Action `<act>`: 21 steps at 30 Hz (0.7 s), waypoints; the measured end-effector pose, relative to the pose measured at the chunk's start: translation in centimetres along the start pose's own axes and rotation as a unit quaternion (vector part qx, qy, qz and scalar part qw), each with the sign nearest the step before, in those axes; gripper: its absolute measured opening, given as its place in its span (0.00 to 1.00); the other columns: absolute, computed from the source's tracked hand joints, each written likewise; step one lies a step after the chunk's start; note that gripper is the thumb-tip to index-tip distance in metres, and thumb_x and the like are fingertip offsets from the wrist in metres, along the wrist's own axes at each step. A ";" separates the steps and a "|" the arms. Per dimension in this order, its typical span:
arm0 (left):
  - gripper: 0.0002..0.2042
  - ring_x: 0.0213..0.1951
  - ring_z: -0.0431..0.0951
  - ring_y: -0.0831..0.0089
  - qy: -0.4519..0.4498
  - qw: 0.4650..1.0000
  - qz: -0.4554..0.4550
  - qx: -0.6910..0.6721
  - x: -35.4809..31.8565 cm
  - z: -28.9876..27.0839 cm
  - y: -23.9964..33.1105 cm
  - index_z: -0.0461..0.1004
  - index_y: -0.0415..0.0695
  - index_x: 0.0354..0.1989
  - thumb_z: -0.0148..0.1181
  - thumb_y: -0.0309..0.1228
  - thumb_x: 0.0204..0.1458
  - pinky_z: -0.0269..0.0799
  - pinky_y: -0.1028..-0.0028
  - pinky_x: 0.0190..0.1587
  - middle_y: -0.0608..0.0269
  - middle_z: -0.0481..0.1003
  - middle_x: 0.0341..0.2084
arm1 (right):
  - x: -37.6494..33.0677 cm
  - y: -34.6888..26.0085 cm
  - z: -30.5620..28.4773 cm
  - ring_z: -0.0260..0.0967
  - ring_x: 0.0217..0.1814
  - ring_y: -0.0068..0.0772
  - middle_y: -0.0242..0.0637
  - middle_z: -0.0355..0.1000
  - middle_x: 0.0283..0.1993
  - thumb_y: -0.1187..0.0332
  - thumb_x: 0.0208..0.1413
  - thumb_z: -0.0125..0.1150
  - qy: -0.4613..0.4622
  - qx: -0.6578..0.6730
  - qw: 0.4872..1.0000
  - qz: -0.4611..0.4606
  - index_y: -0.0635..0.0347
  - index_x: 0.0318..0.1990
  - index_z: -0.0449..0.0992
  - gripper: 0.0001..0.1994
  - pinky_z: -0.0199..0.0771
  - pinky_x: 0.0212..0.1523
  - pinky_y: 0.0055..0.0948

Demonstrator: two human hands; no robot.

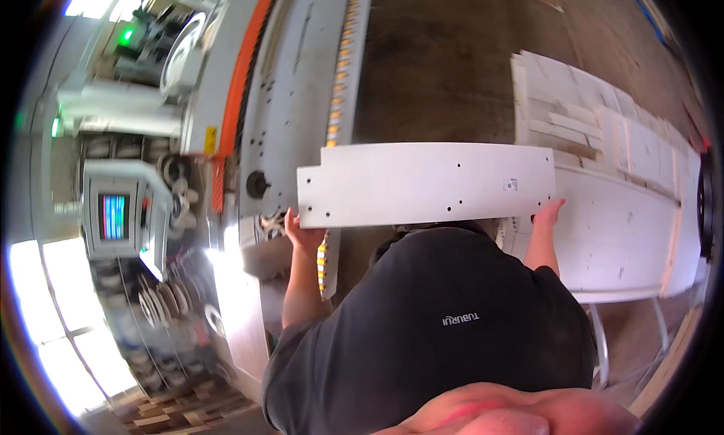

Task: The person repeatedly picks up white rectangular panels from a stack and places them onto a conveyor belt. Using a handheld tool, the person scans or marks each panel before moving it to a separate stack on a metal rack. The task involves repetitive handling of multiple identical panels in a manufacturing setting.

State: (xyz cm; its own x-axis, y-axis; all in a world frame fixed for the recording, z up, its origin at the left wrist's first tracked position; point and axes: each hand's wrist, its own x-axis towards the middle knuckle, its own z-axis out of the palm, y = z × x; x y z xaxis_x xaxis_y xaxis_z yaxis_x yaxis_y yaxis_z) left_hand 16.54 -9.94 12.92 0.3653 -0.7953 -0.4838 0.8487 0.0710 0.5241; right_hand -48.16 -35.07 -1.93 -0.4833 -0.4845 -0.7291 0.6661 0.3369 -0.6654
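Observation:
A long white panel [392,186] with several small dark drilled holes spans the space in front of my body. One corner of it, at the far left, is notched, and a small printed label [510,184] sticks to its right part. My left hand [304,231] grips the near left corner, thumb up along the end. At the near right corner my right hand [549,213] is closed on the panel's edge. The fingers under the panel are hidden on both sides.
To the left runs a long grey machine [294,80] with an orange strip [253,43] and a row of yellow rollers [343,58]. A control screen [115,217] stands farther left. On the right, white panels [618,239] lie stacked on a metal-legged stand [599,344].

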 end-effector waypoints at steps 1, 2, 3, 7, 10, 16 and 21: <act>0.32 0.61 0.73 0.58 -0.003 0.999 0.025 -0.041 -0.6 -1.1 0.3 0.71 0.45 0.62 0.51 0.57 0.58 0.66 0.54 0.63 0.57 0.75 0.59 | -2.1 1.7 0.9 0.59 0.74 0.45 0.37 0.60 0.75 0.33 0.68 0.36 -0.029 0.014 0.999 0.011 0.62 0.73 0.59 0.42 0.61 0.72 0.46; 0.35 0.64 0.70 0.58 -0.006 0.996 0.048 -0.081 -1.0 -2.4 0.9 0.69 0.44 0.65 0.48 0.59 0.59 0.63 0.54 0.66 0.57 0.73 0.61 | -3.7 3.2 1.8 0.57 0.76 0.44 0.36 0.57 0.77 0.34 0.70 0.32 -0.055 0.028 0.998 0.022 0.61 0.74 0.58 0.41 0.58 0.74 0.45; 0.34 0.64 0.70 0.58 0.028 0.989 0.065 -0.128 -0.9 -5.5 1.1 0.70 0.45 0.65 0.48 0.59 0.59 0.63 0.57 0.66 0.59 0.74 0.60 | -4.8 4.5 2.5 0.57 0.76 0.44 0.36 0.58 0.77 0.34 0.70 0.32 -0.080 0.028 0.996 0.016 0.60 0.74 0.58 0.41 0.57 0.74 0.46; 0.20 0.52 0.78 0.66 0.166 0.969 0.134 -0.124 0.6 -12.3 1.9 0.75 0.46 0.55 0.57 0.45 0.61 0.72 0.62 0.56 0.66 0.80 0.49 | -5.2 10.8 2.9 0.62 0.73 0.42 0.33 0.64 0.73 0.34 0.69 0.35 -0.130 -0.001 0.991 0.020 0.57 0.71 0.62 0.38 0.63 0.71 0.44; 0.13 0.47 0.79 0.65 0.167 0.964 0.166 -0.127 2.2 -16.5 4.9 0.74 0.47 0.50 0.59 0.37 0.61 0.75 0.65 0.46 0.65 0.79 0.45 | -8.8 14.8 3.4 0.72 0.63 0.36 0.28 0.73 0.64 0.36 0.69 0.41 -0.116 -0.042 0.992 0.039 0.53 0.66 0.68 0.34 0.75 0.59 0.38; 0.12 0.43 0.79 0.68 0.220 0.948 0.228 0.036 2.8 -18.8 11.5 0.70 0.47 0.55 0.55 0.30 0.64 0.75 0.65 0.44 0.64 0.77 0.44 | -17.6 18.6 2.3 0.76 0.40 0.25 0.26 0.79 0.46 0.39 0.68 0.50 -0.253 -0.234 0.934 0.090 0.51 0.57 0.75 0.27 0.77 0.34 0.26; 0.19 0.38 0.76 0.75 0.256 0.918 0.212 0.215 3.5 -19.1 13.3 0.65 0.44 0.61 0.58 0.27 0.62 0.75 0.72 0.37 0.68 0.74 0.39 | -27.3 20.1 3.5 0.74 0.35 0.24 0.30 0.78 0.38 0.46 0.70 0.51 -0.390 -0.538 0.743 -0.079 0.57 0.50 0.79 0.23 0.74 0.32 0.26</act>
State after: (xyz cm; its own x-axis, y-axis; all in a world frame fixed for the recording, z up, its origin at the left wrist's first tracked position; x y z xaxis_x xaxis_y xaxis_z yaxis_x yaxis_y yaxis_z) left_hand 36.41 -0.26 4.85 0.8534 -0.3566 -0.3803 0.3989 -0.0229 0.9167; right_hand -19.55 -17.88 5.18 0.2491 -0.7660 -0.5927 -0.4066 0.4727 -0.7818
